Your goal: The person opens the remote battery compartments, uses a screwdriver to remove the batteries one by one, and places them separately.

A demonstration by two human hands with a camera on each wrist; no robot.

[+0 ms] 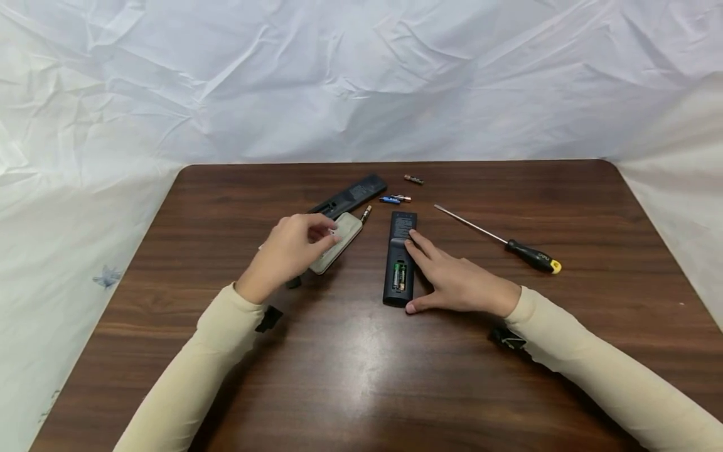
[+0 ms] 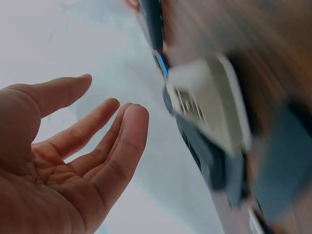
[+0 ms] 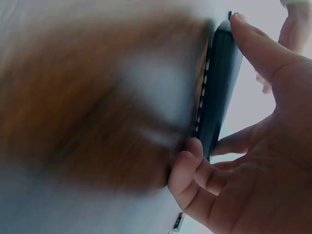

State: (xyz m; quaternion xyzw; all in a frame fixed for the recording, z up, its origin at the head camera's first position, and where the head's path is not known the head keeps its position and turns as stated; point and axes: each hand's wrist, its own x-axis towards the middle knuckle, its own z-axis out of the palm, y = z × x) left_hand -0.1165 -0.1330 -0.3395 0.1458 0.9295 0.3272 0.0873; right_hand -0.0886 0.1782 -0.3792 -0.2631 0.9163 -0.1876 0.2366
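Note:
A black remote control (image 1: 400, 227) lies back side up, its battery bay uncovered with two green-and-dark batteries (image 1: 399, 276) inside. My right hand (image 1: 460, 282) holds the remote along its right side, thumb at the near corner and fingers farther up. In the right wrist view, fingers curl at the edge of the remote (image 3: 219, 92). My left hand (image 1: 294, 248) hovers over a pale remote-like device (image 1: 344, 242), fingers loosely bent and thumb apart. Nothing lies in the left palm (image 2: 53, 190) in the left wrist view, and the pale device (image 2: 204, 97) is apart from it.
Another dark remote (image 1: 361, 191) lies behind the pale device, partly hidden. Loose batteries (image 1: 395, 199) lie toward the back, one more battery (image 1: 414, 179) beyond them and another battery (image 1: 366, 213) by the pale device. A screwdriver (image 1: 531, 255) with black-and-yellow handle lies at right.

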